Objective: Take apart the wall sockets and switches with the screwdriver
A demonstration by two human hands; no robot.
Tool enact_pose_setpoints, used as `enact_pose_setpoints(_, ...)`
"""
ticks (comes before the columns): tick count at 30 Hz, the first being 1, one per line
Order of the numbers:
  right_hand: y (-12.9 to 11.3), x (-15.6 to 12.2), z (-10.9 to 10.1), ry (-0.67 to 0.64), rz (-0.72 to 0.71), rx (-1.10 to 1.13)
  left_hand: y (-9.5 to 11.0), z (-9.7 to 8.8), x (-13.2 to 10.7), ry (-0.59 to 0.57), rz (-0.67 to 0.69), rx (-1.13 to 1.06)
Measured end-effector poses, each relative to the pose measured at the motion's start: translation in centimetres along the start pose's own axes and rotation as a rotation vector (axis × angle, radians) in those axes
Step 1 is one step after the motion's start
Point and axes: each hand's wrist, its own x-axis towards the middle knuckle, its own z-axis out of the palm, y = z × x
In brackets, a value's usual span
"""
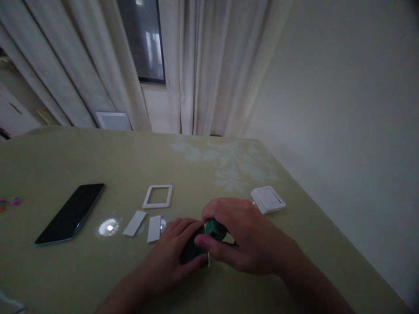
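Observation:
My right hand (240,233) is closed around the green handle of a screwdriver (214,230); its shaft and tip are hidden. Under the handle lies a dark switch body (193,250) with a thin white edge, partly covered by both hands. The fingers and thumb of my left hand (175,253) grip it against the table. Just left of that hand are a white switch rocker plate (153,229) and a second white plate (134,223). A square white switch frame (158,196) lies flat behind them.
A white wall socket (268,199) sits beyond my right hand, near the table's right edge. On the left lies a black phone (70,213). Small colourful pieces (13,201) are at the far left of the green-covered table (108,161). Wall and curtains border it.

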Motion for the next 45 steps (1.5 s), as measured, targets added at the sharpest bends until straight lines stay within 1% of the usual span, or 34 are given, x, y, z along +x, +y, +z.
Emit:
enact_pose_setpoints(4,-0.4,-0.1,-0.8,-0.085,0.04,0.04,-0.1,0.1,0.1,-0.008,-0.002,0.002)
enact_pose_setpoints(10,-0.2,-0.2,-1.8,-0.108,0.011,0.064,-0.3,0.3,0.0,-0.012,-0.007,0.013)
enact_pose_setpoints(13,-0.3,-0.3,-1.9,-0.116,-0.005,0.056,-0.5,0.5,0.0,0.008,-0.004,0.02)
enact_pose_setpoints(15,-0.3,-0.3,-1.6,-0.09,0.018,-0.019,-0.5,0.5,-0.1,0.022,0.0,0.021)
enact_pose_setpoints(18,-0.4,-0.3,-0.8,0.024,0.094,-0.211,-0.6,0.5,-0.2,0.039,0.006,0.014)
enact_pose_setpoints(20,-0.5,-0.3,-0.3,0.065,0.114,-0.249,-0.5,0.4,-0.1,0.035,0.006,0.012)
enact_pose_setpoints(22,-0.6,-0.2,-0.2,0.034,0.067,-0.187,-0.3,0.3,-0.1,0.025,-0.002,0.016)
enact_pose_setpoints(25,-0.9,0.0,-0.7,-0.065,-0.037,-0.065,-0.1,0.3,0.1,0.024,-0.007,0.017)
enact_pose_setpoints(28,-1.1,0.0,-1.6,-0.113,-0.042,-0.007,-0.3,0.5,0.1,0.027,-0.001,0.006)
enact_pose_setpoints(30,-1.0,-0.1,-1.9,-0.121,-0.02,0.009,-0.5,0.6,0.1,0.034,-0.003,0.011)
enact_pose_setpoints(32,-0.7,-0.2,-1.8,-0.098,0.025,-0.035,-0.7,0.7,0.0,0.028,-0.005,0.019)
enact_pose_setpoints(35,-0.3,-0.2,-1.1,0.021,0.126,-0.196,-0.8,0.5,0.0,0.004,0.011,0.019)
enact_pose_setpoints(36,-0.2,-0.1,-0.9,0.04,0.137,-0.222,-0.7,0.5,0.0,-0.001,0.014,0.02)
enact_pose_setpoints(37,-0.1,0.0,-0.8,0.034,0.13,-0.222,-0.7,0.4,0.1,-0.003,0.011,0.021)
enact_pose_setpoints(41,-0.3,0.3,-1.4,-0.094,0.073,-0.142,-0.6,0.3,0.4,-0.011,-0.012,0.014)
enact_pose_setpoints(43,-0.4,0.3,-1.7,-0.094,0.057,-0.105,-0.5,0.3,0.4,-0.011,-0.018,0.009)
enact_pose_setpoints(45,-0.5,0.1,-1.6,-0.068,0.017,-0.069,-0.4,0.2,0.4,-0.007,-0.012,0.006)
